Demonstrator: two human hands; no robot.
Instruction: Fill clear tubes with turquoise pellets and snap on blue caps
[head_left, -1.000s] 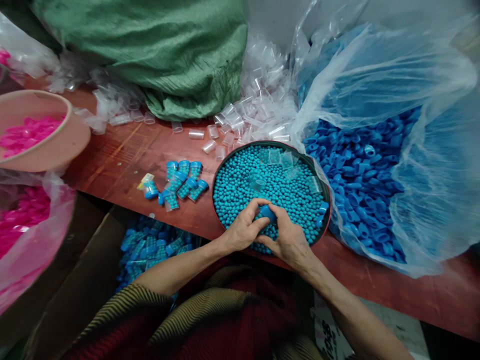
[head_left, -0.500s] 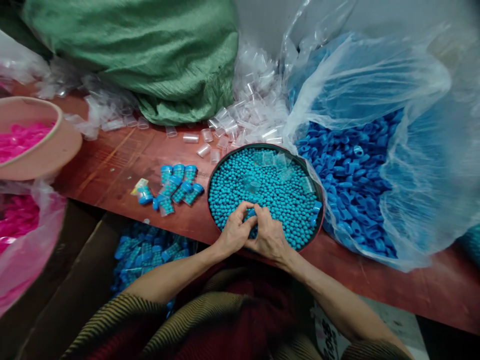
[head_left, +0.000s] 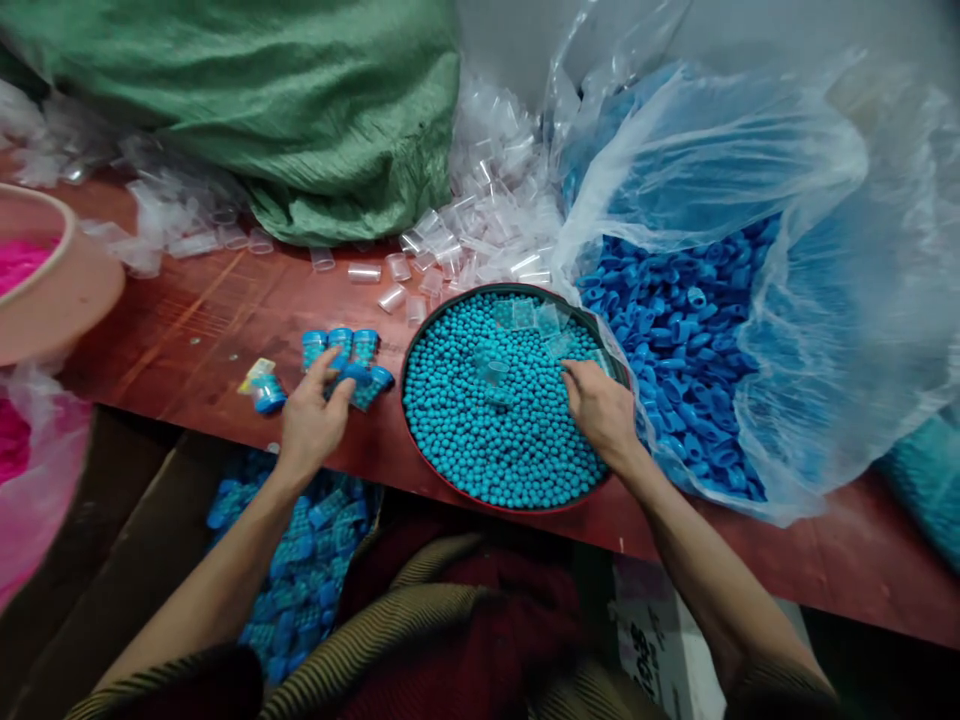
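Note:
My left hand (head_left: pixel 313 415) is over a small group of clear containers with blue caps (head_left: pixel 364 345), filled with blue beads. Its thumb and fingers are around one capped container (head_left: pixel 354 375), partly hidden by the hand. My right hand (head_left: pixel 602 408) is above the right side of a round tray (head_left: pixel 442 487) full of small blue balls (head_left: pixel 495 450). Its fingers are pinched together, and what they hold, if anything, is hidden. Several empty clear tubes (head_left: pixel 523 314) lie on the balls near the tray's far side.
Loose clear tubes (head_left: pixel 365 273) are heaped behind the tray beside a green sack (head_left: pixel 352 130). An open plastic bag of blue caps (head_left: pixel 686 350) stands to the right. Filled containers (head_left: pixel 300 570) lie below the table's edge. A pink basin (head_left: pixel 75 290) is at far left.
My hands were together over the tray's near edge and have parted. The left has moved left to the filled containers; the right has moved up and right over the tray.

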